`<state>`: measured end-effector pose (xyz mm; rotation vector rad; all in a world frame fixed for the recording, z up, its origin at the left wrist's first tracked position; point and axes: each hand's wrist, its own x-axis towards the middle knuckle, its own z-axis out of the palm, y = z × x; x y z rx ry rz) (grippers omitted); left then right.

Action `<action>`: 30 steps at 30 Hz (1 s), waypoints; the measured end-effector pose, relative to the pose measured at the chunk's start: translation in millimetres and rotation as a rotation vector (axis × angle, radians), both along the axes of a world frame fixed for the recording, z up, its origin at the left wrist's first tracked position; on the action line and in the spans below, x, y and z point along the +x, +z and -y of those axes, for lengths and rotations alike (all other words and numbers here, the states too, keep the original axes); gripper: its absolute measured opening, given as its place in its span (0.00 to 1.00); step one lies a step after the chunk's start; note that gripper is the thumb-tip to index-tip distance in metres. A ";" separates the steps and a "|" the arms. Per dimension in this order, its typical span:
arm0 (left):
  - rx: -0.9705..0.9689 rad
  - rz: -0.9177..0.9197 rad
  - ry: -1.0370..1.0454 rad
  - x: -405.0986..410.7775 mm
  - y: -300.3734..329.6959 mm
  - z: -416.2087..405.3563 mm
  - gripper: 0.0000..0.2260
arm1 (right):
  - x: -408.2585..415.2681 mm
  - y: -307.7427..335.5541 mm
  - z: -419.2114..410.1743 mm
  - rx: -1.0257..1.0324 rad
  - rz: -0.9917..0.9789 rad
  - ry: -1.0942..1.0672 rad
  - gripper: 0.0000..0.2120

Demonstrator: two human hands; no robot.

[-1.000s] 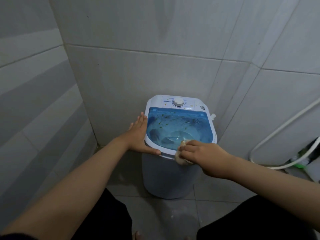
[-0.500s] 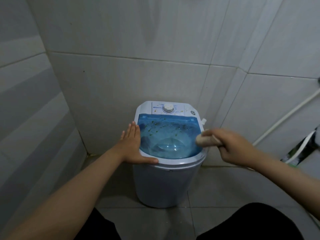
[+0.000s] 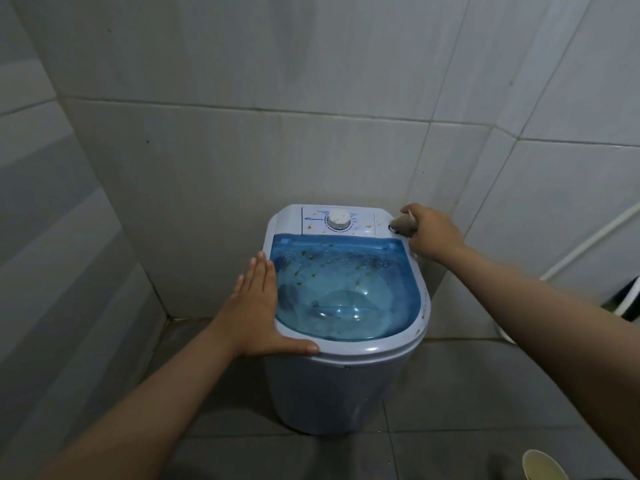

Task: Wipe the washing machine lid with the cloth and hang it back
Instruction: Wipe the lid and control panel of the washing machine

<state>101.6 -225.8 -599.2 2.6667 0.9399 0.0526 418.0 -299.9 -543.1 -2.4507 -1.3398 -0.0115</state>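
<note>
Tiled corner, grey wall tiles (image 3: 207, 168) on three faces, darker floor (image 3: 467, 393) below; a small washer (image 3: 343, 386) stands in the corner on the floor.

Left forearm enters from lower left; left hand (image 3: 258, 315) lies flat and open on the washer's left rim, fingers together pointing to the wall, thumb spread along the front rim; it grips nothing.

Centre: blue see-through lid (image 3: 346, 289), closed, speckled with yellowish flecks and droplets (thickest toward the back); behind it the white control panel with a round dial (image 3: 338, 220).

Right of the dial: cloth (image 3: 405, 225), a small beige wad, pressed on the panel's back right corner; right hand (image 3: 431, 233) is closed round it, knuckles up, only the cloth's front end showing.

Right forearm runs off to the right edge; a white hose (image 3: 588, 240) slants along the right wall; a dark object at the far right edge, too cropped to tell; a paper cup (image 3: 543, 465) on the floor at lower right.
</note>
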 end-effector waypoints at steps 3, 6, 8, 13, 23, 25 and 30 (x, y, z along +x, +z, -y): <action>-0.001 0.005 -0.001 0.2 1.2 -0.9 0.68 | 1.3 -2.4 -0.2 -0.041 -0.013 0.027 0.24; -0.005 0.010 -0.001 0.3 3.1 0.1 0.69 | -0.7 -3.3 5.9 -0.087 0.001 0.064 0.22; -0.009 0.008 -0.001 0.3 3.7 0.7 0.69 | -3.6 -3.2 11.2 -0.105 0.023 0.076 0.21; -0.015 0.003 -0.004 0.4 6.4 3.0 0.70 | -13.5 -5.2 27.9 -0.102 0.022 0.088 0.19; -0.039 0.017 0.008 -1.1 8.6 4.8 0.70 | -37.4 -17.9 78.6 -0.022 -0.065 0.079 0.18; -0.036 0.020 0.008 -1.3 8.9 4.2 0.69 | -48.6 -17.9 90.5 -0.005 -0.080 0.066 0.21; -0.040 0.014 0.002 -0.7 9.8 5.6 0.70 | -78.8 -16.8 117.3 0.071 -0.092 0.053 0.27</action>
